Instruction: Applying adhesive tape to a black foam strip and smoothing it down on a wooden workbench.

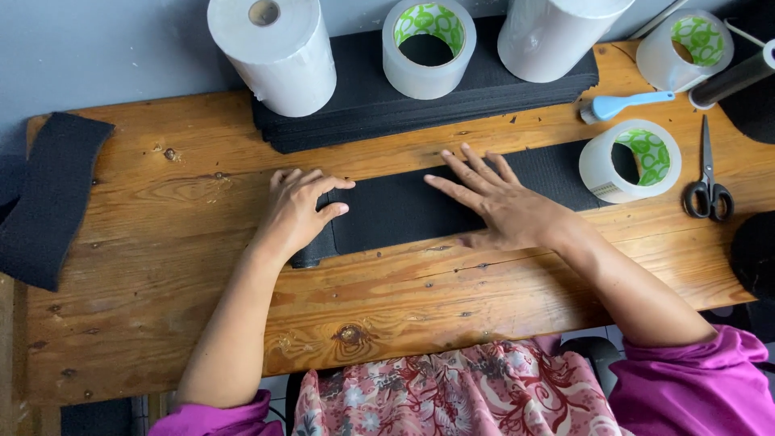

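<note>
1. Lying at the 9 o'clock edge of the wooden table, a loose black foam scrap is draping over the side, well apart from the hands.
2. Cupping the rolled-up left end of the black foam strip, the left hand is resting with fingers curled and close together over the roll, pinching nothing; this looks like a way of keeping the coil from springing open.
3. Stretching across the table's middle, the strip is running its long axis from 9 o'clock to 3 o'clock, the rolled end pointing toward 9 o'clock and the flat end toward 3 o'clock.
4. Pressing flat on the strip, the right hand is lying palm down with fingers spread toward 10 o'clock, seemingly holding the foam smooth.
5. Sitting on the strip's 3 o'clock end, a clear tape roll is probably weighting it down.
6. Resting at the far 3 o'clock side, black scissors are pointing toward 12 o'clock.
7. Standing at 12 o'clock, a stack of black foam sheets is carrying white rolls.
</note>
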